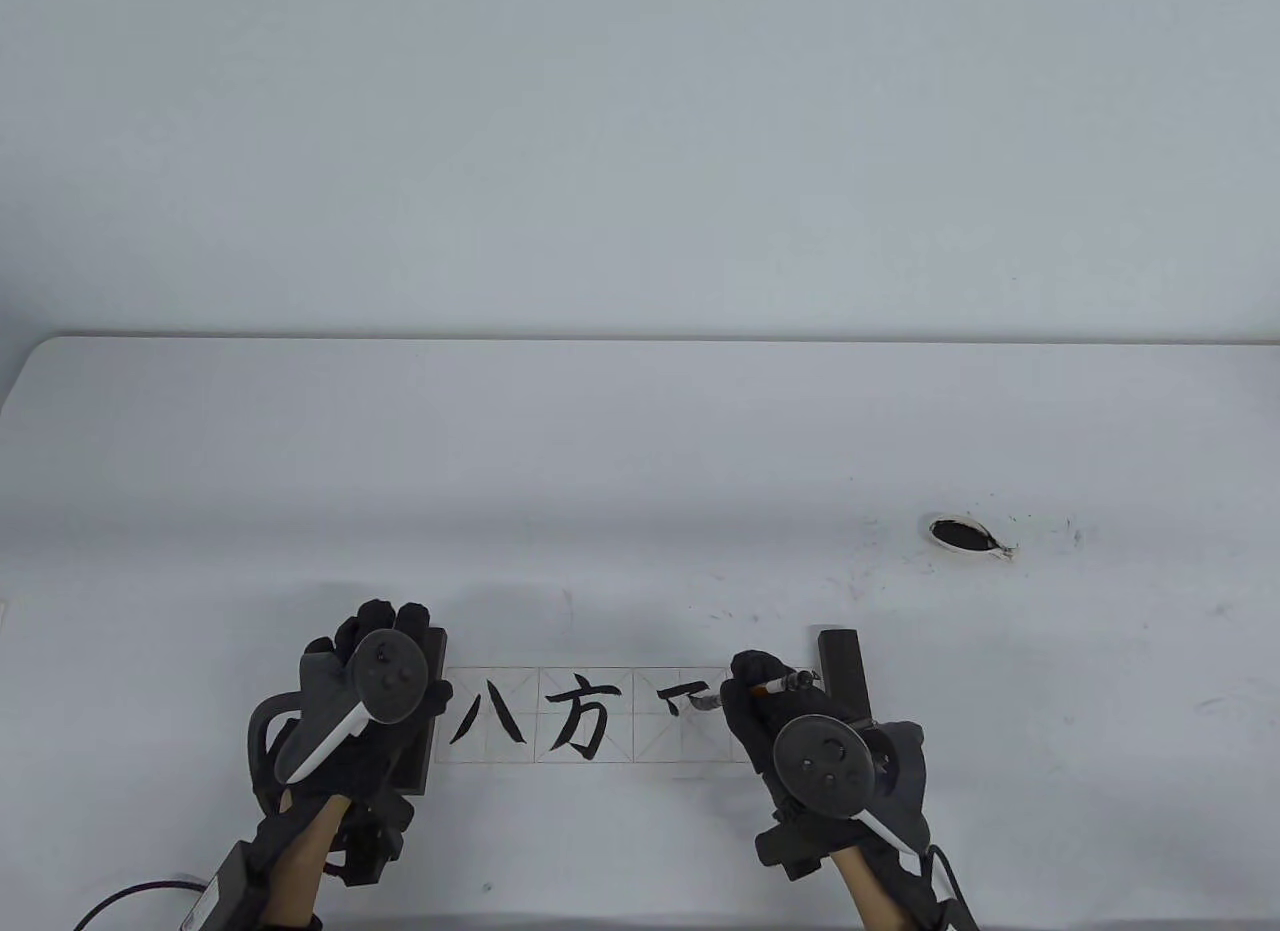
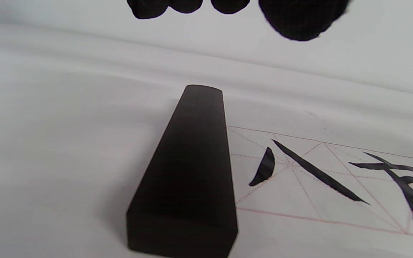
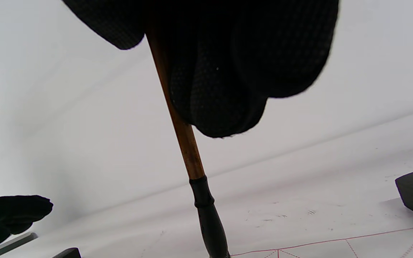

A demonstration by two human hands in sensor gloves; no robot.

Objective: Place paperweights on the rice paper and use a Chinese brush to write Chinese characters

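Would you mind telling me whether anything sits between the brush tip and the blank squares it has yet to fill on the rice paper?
Nothing visible does. The brush, held by the right hand, is in the third square; the rice paper toward the right paperweight is mostly hidden by that hand.

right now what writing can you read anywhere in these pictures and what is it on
"八": brushed in black ink in the first grid square of the rice paper, beside the left paperweight.
"方": in the second square.
Third character: unfinished, only a top stroke and a short stroke at its left end, under the Chinese brush in the right hand; not readable yet.
No printed labels, brands or numbers are legible.
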